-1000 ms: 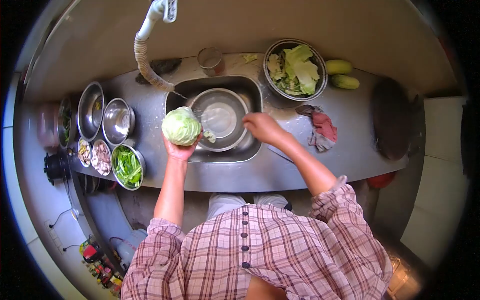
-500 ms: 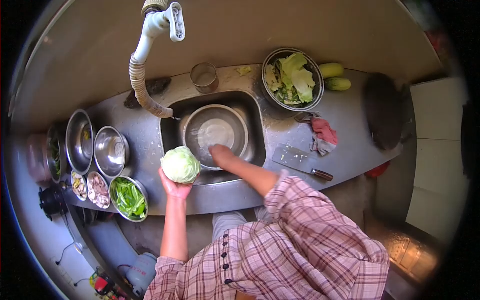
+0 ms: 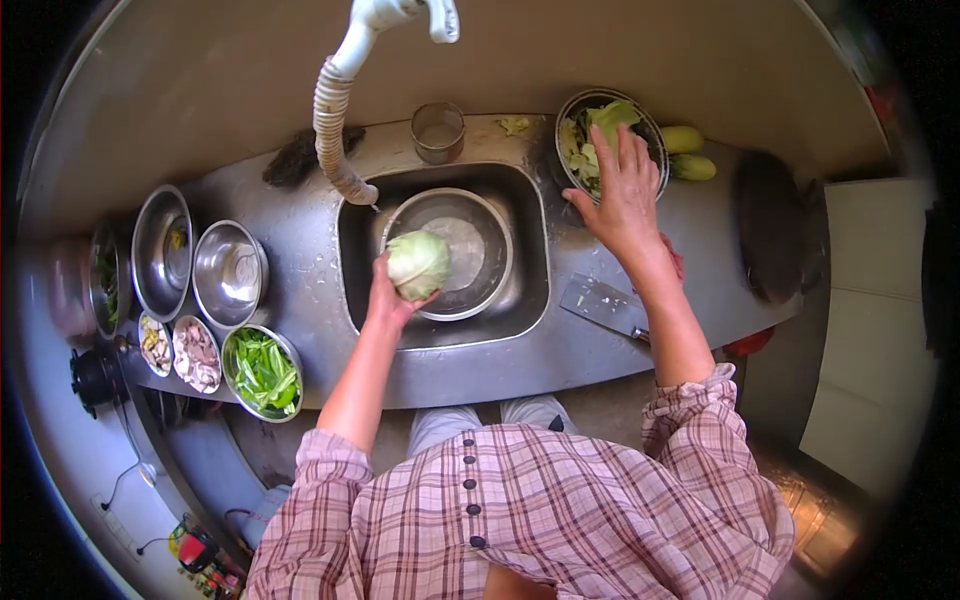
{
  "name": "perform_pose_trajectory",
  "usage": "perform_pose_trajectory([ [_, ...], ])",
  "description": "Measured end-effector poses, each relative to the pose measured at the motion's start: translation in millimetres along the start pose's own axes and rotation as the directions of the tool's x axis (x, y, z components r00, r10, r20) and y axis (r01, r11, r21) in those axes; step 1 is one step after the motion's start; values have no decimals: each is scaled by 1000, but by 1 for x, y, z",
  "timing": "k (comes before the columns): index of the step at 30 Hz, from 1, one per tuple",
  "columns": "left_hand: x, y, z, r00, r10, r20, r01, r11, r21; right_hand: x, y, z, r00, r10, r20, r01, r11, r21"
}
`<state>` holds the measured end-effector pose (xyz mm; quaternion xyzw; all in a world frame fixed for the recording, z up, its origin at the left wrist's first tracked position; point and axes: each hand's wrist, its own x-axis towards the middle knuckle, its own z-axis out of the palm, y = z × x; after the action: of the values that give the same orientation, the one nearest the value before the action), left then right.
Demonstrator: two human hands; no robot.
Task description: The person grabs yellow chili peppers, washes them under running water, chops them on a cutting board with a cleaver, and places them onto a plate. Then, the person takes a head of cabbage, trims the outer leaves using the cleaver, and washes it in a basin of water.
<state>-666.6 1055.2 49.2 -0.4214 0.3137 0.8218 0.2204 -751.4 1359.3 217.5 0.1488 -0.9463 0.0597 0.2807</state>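
Observation:
A round, pale green cabbage (image 3: 419,262) rests in my left hand (image 3: 388,293), whose fingers wrap its left and lower sides. Below it, a metal basin of water (image 3: 480,255) stands in the sink (image 3: 530,260). My right hand (image 3: 622,195) is stretched out with its fingers spread, over the near side of a bowl (image 3: 592,97) of loose cabbage leaves (image 3: 612,118). It holds nothing that I can see. A cleaver (image 3: 598,303) lies on the counter below my right forearm, its handle partly hidden by the arm.
A white faucet hose (image 3: 335,130) hangs over the sink's left side. Steel bowls (image 3: 228,275) and a bowl of cut green vegetables (image 3: 262,372) stand at the left. Two pale green gourds (image 3: 690,167) lie beside the leaf bowl; a metal cup (image 3: 437,133) stands behind the sink.
My right hand has left the basin and moved right and away from me to the leaf bowl, its fingers now spread. My left hand has carried the cabbage over the basin.

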Motion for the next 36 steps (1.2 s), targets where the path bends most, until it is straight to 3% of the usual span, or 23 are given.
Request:
perform_pose_trajectory([
  [1, 9, -4, 2, 999, 12, -31, -11, 999, 31, 3, -6, -3, 1000, -25, -10, 25, 1000, -1],
  [2, 20, -7, 2, 998, -4, -63, 9, 997, 74, -2, -17, 2, 981, 30, 194, -65, 982, 176],
  [4, 46, -13, -4, 991, -33, -126, 53, 986, 156, -24, -42, 27, 812, 19, 583, -327, 843, 428],
  [6, 68, -21, -15, 988, -6, -153, 28, 989, 144, -64, -68, 81, 653, -27, 757, -553, 666, 501],
  [8, 75, -24, -13, 982, 30, -185, -10, 994, 108, -95, -86, 126, 453, -139, 881, -396, 854, 338],
  [11, 73, -25, -14, 974, 98, -204, -69, 987, 149, -154, -103, 206, 691, -100, 716, -244, 900, 362],
  [14, 63, -21, -10, 952, 224, -209, -131, 914, 383, -176, -125, 236, 609, 170, 774, -435, 888, 147],
  [15, 71, -21, -19, 947, 268, -174, -154, 859, 488, -189, -138, 249, 627, 200, 753, -364, 930, 57],
  [16, 82, -25, -31, 943, 305, -136, -172, 792, 585, -180, -147, 248, 318, 289, 903, -779, 623, 75],
  [17, 114, -35, -54, 917, 322, -236, -156, 832, 532, -158, -154, 236, -16, 194, 981, -984, 169, -50],
  [18, 113, -31, -51, 925, 316, -213, -178, 853, 491, -142, -158, 225, -267, -53, 962, -919, -288, -271],
  [19, 108, -26, -43, 931, 311, -189, -200, 872, 447, -136, -160, 217, -103, -139, 985, -975, -184, -128],
  [22, 96, -27, -37, 941, 334, -47, -312, 914, 260, -100, -171, 160, 162, -363, 918, -909, -417, -5],
  [23, 94, -28, -35, 935, 355, 14, -351, 918, 183, -103, -172, 159, 349, -162, 923, -937, -57, 344],
  [24, 80, -25, -22, 945, 322, -58, -298, 919, 258, -106, -172, 159, 575, -46, 817, -752, 362, 550],
  [25, 60, -16, -2, 946, 297, -131, -241, 913, 328, -107, -172, 161, 778, -48, 626, -404, 726, 557],
  [26, 50, -9, 8, 938, 278, -207, -180, 901, 394, -107, -167, 167, 817, -124, 563, -327, 704, 630],
  [27, 62, -12, -2, 961, 223, -164, -160, 931, 329, -109, -158, 174, 846, -197, 495, -250, 674, 695],
  [28, 78, -13, -16, 981, 140, -132, -80, 920, 385, -112, -153, 184, 867, -266, 422, -170, 636, 752],
  [29, 93, -11, -34, 993, 53, -106, -1, 898, 441, -122, -154, 201, 864, -252, 436, -134, 719, 682],
  [30, 100, -10, -44, 996, -38, -85, 76, 864, 497, -117, -156, 202, 830, -197, 522, -213, 753, 623],
  [33, 64, -1, -16, 971, 44, -236, 76, 876, 476, -111, -174, 214, 725, 35, 688, -462, 765, 448],
  [36, 136, -17, -56, 971, 236, -42, -177, 825, 536, -99, -174, 222, 505, 205, 838, -755, 576, 314],
])
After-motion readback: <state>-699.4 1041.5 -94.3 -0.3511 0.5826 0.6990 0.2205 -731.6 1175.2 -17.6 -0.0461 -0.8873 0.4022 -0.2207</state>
